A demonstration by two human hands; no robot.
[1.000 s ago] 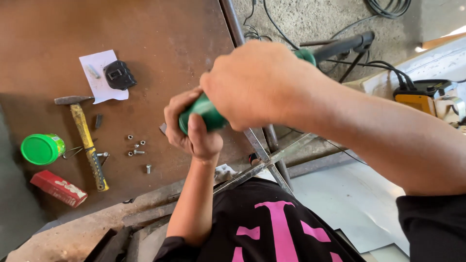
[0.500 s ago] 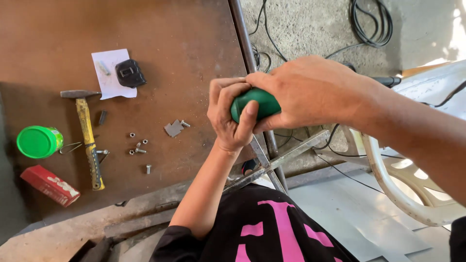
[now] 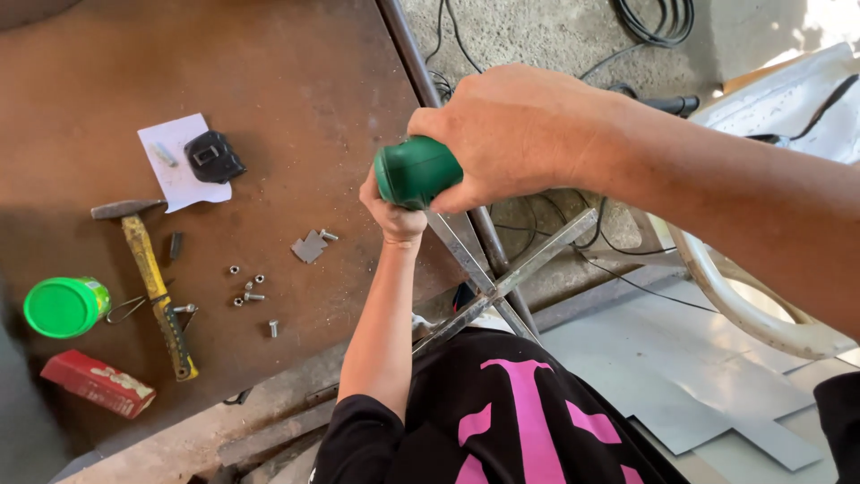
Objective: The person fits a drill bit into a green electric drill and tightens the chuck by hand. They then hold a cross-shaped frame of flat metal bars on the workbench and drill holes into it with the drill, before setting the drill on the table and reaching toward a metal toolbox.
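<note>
My right hand [image 3: 511, 134] comes in from the right and is clamped over the top of a green power tool [image 3: 414, 172]. It holds the tool above the right edge of the brown table [image 3: 269, 81]. My left hand [image 3: 394, 218] is a closed fist directly under the tool's rounded green end, gripping its lower part. What lies under that fist is hidden. Two thin metal angle bars [image 3: 497, 278] cross just below the hands, by the table edge.
On the table lie a yellow-handled hammer [image 3: 150, 269], a green-lidded can [image 3: 64, 306], a red box [image 3: 98, 384], loose bolts and nuts [image 3: 246, 289], a small metal plate [image 3: 310, 246] and a black part [image 3: 212, 157] on white paper [image 3: 170, 184]. Cables [image 3: 645, 18], grey sheets [image 3: 681, 376] and a white curved rim [image 3: 743, 309] lie on the floor.
Both hands stay on the green tool. They moved right along the table edge, then back a little to the left, and more of the tool's green end now shows.
</note>
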